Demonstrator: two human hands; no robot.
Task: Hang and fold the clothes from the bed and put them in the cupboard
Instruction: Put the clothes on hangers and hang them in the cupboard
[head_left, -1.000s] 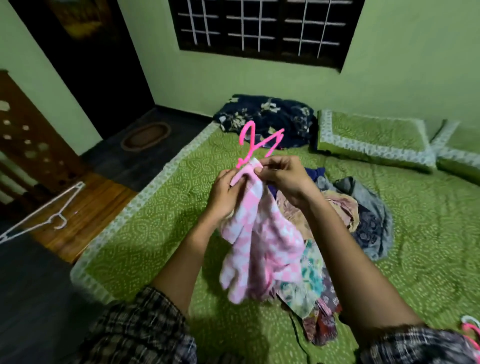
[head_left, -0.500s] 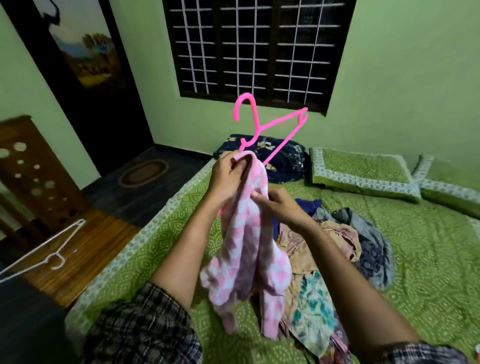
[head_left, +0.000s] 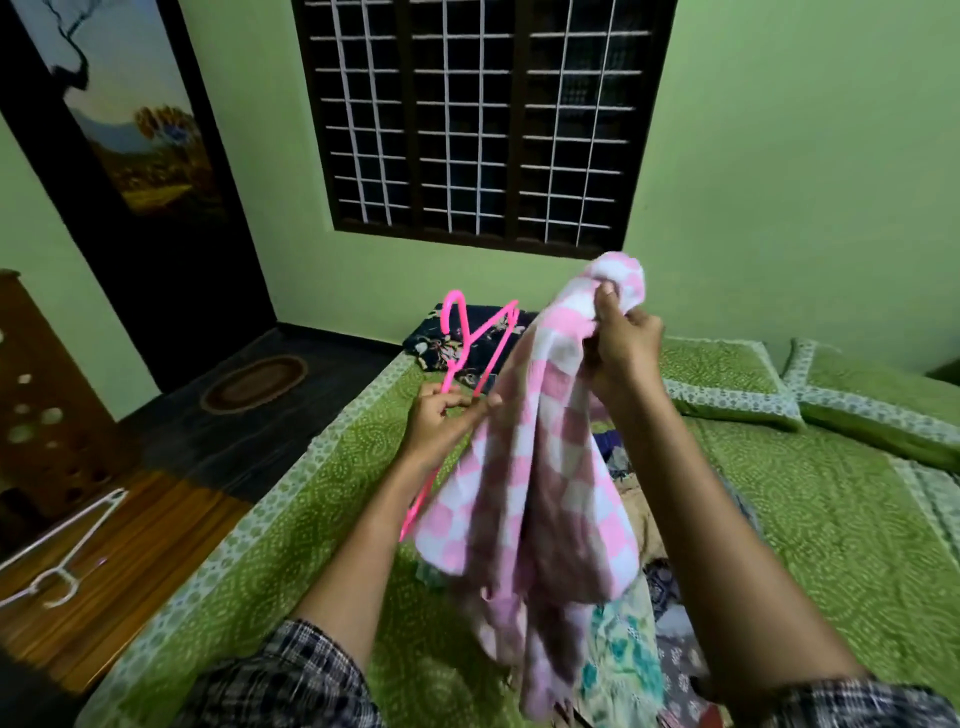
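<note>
A pink-and-white checked garment (head_left: 540, 467) hangs in the air over the bed. My right hand (head_left: 621, 345) grips its bunched top edge, raised high. My left hand (head_left: 441, 421) holds a bright pink plastic hanger (head_left: 470, 343) by its middle, to the left of the garment; the hook points up and the lower arm runs down behind the cloth. A heap of mixed clothes (head_left: 644, 623) lies on the green bedsheet (head_left: 831, 545), mostly hidden behind the garment and my right arm.
Two green pillows (head_left: 727, 379) and a dark floral cushion (head_left: 457, 348) lie at the head of the bed. A white hanger (head_left: 62, 545) lies on a wooden surface at left. A barred window (head_left: 478, 119), a dark doorway and an oval mat (head_left: 254, 382) are beyond.
My right hand has lifted the garment's top up and to the right. The left hand has dropped lower with the hanger, which now sits apart from the garment's top. The view tilted upward.
</note>
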